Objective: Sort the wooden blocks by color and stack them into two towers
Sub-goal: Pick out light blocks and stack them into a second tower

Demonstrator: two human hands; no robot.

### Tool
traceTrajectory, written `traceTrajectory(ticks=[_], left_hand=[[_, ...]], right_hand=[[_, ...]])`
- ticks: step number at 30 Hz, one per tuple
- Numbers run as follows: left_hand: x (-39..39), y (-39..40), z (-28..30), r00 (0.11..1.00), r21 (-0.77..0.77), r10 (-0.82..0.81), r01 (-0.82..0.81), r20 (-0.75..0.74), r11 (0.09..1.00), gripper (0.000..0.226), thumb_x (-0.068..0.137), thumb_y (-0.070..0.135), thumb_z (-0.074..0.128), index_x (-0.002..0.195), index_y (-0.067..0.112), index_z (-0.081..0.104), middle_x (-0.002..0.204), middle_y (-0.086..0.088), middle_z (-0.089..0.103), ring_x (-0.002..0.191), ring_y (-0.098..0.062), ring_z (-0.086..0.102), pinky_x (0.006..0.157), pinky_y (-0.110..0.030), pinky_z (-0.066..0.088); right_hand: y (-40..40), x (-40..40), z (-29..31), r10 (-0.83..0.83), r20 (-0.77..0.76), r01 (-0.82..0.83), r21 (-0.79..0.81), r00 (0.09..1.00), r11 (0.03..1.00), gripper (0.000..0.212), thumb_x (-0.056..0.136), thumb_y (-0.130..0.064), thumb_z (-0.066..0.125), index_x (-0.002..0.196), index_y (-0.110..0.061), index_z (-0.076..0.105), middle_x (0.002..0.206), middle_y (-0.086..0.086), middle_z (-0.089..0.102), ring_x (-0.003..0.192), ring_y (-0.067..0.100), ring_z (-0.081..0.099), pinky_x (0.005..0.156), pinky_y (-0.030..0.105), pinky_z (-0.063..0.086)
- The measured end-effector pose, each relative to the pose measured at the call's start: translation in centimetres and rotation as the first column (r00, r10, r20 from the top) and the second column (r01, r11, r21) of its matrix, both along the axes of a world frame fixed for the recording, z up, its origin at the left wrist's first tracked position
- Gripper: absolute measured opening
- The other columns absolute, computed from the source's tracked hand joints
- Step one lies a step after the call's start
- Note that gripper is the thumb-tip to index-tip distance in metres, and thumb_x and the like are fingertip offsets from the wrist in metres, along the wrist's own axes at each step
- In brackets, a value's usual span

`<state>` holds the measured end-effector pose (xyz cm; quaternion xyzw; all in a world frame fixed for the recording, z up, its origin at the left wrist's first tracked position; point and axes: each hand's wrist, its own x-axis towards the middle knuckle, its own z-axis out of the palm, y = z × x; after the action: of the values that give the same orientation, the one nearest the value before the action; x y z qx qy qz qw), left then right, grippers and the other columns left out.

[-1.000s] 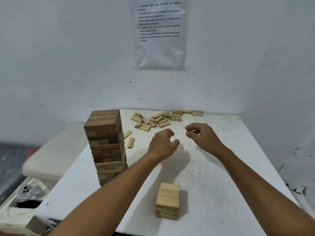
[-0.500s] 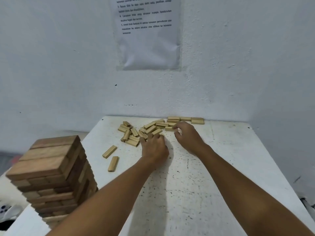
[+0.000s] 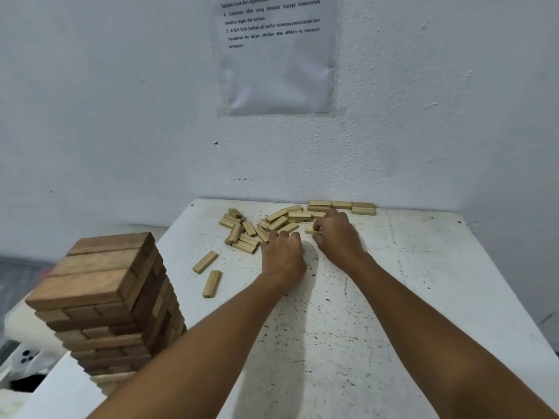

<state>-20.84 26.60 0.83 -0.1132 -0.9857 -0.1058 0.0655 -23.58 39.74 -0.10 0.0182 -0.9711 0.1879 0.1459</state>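
Observation:
A tall tower of dark brown blocks (image 3: 109, 300) stands at the table's left front edge. A loose pile of light wooden blocks (image 3: 266, 223) lies at the far side of the white table (image 3: 408, 282), near the wall. My left hand (image 3: 282, 257) sits at the pile's near edge with fingers curled down onto blocks; what it holds is hidden. My right hand (image 3: 337, 235) pinches a light block (image 3: 310, 230) at the pile's right side. Two light blocks (image 3: 208, 272) lie apart, left of my left hand.
A row of light blocks (image 3: 341, 205) lines the wall at the back. A paper sheet (image 3: 275, 52) hangs on the wall above. Left of the table, lower down, are a pale surface and a white object with dark spots (image 3: 27, 356).
Both hands reached forward from mid-table to the light pile and now close on blocks. My view moved forward, so the small light stack near the front edge dropped out of sight.

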Motion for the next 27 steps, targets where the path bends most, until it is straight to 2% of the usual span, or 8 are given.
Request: traceTrajectory(ticks=[4,8,11,14,17,21,24,27], left_hand=[[1.0,-0.3,0.0,0.997,0.113,-0.034,0.027,0.063,0.993,0.026,0.098,0.015,0.049,0.119,0.006,0.061,0.121,-0.016,0.055,0.115,-0.031,0.049,0.096,-0.039,0.044],[2.3,-0.8,0.5,0.995,0.225,-0.064,0.046,0.074,0.973,0.026,0.098,0.015,0.051,0.120,0.006,0.061,0.119,-0.016,0.059,0.111,-0.029,0.054,0.093,-0.036,0.045],[3.5,-1.1,0.8,0.991,0.255,-0.082,0.054,0.103,0.965,0.026,0.096,0.013,0.052,0.120,0.005,0.061,0.118,-0.015,0.062,0.110,-0.028,0.056,0.091,-0.035,0.046],[4.8,-1.3,1.3,0.985,0.263,-0.126,0.091,0.118,0.960,0.025,0.096,0.012,0.054,0.119,0.005,0.062,0.117,-0.014,0.063,0.107,-0.027,0.057,0.087,-0.033,0.046],[6.1,-1.4,2.1,0.976,0.288,-0.185,0.146,0.114,0.947,0.026,0.095,0.011,0.055,0.119,0.005,0.062,0.116,-0.013,0.064,0.105,-0.025,0.058,0.087,-0.033,0.048],[8.1,-1.7,3.7,0.966,0.312,-0.252,0.222,0.057,0.924,0.027,0.097,0.013,0.052,0.121,0.005,0.061,0.118,-0.012,0.063,0.105,-0.024,0.058,0.089,-0.034,0.049],[10.1,-2.5,4.9,0.956,0.324,-0.292,0.273,0.011,0.906,0.027,0.098,0.014,0.051,0.121,0.006,0.062,0.117,-0.011,0.064,0.104,-0.023,0.058,0.087,-0.033,0.048],[12.6,-3.6,5.8,0.942,0.346,-0.334,0.319,-0.017,0.882,0.027,0.098,0.014,0.051,0.120,0.006,0.063,0.113,-0.009,0.064,0.099,-0.021,0.058,0.082,-0.030,0.047]], right_hand=[[0.1,1.6,1.0,0.010,0.058,-0.012,0.030,0.998,0.999,0.013,0.092,-0.016,0.058,0.101,-0.012,0.067,0.101,0.008,0.067,0.094,0.025,0.060,0.078,0.035,0.047],[0.3,3.8,1.4,0.093,0.115,-0.104,0.089,0.989,0.991,0.036,0.095,-0.009,0.053,0.130,-0.011,0.056,0.122,0.011,0.061,0.110,0.028,0.058,0.089,0.039,0.049],[0.7,4.5,1.5,0.119,0.159,-0.118,-0.012,0.980,0.993,0.040,0.097,-0.006,0.048,0.136,-0.010,0.050,0.131,0.013,0.049,0.113,0.031,0.055,0.092,0.038,0.048],[1.0,4.4,2.3,0.155,0.172,-0.121,-0.192,0.973,0.974,0.029,0.098,-0.007,0.044,0.124,-0.009,0.056,0.123,0.014,0.052,0.104,0.028,0.056,0.081,0.031,0.045],[1.2,4.3,3.5,0.184,0.189,-0.134,-0.248,0.965,0.959,0.020,0.100,-0.009,0.040,0.115,-0.009,0.054,0.110,0.013,0.059,0.091,0.023,0.055,0.064,0.026,0.039],[0.8,5.3,4.5,0.216,0.168,-0.162,-0.283,0.962,0.945,0.020,0.099,-0.007,0.039,0.113,-0.005,0.054,0.106,0.010,0.058,0.090,0.023,0.053,0.065,0.027,0.039],[0.0,6.6,4.7,0.258,0.110,-0.215,-0.302,0.960,0.929,0.022,0.093,-0.006,0.051,0.114,-0.005,0.057,0.104,0.003,0.057,0.094,0.017,0.054,0.071,0.025,0.039],[-1.1,7.5,4.7,0.293,0.039,-0.269,-0.296,0.955,0.916,0.003,0.091,-0.013,0.062,0.093,-0.012,0.060,0.083,-0.008,0.057,0.076,0.006,0.052,0.064,0.020,0.037]])
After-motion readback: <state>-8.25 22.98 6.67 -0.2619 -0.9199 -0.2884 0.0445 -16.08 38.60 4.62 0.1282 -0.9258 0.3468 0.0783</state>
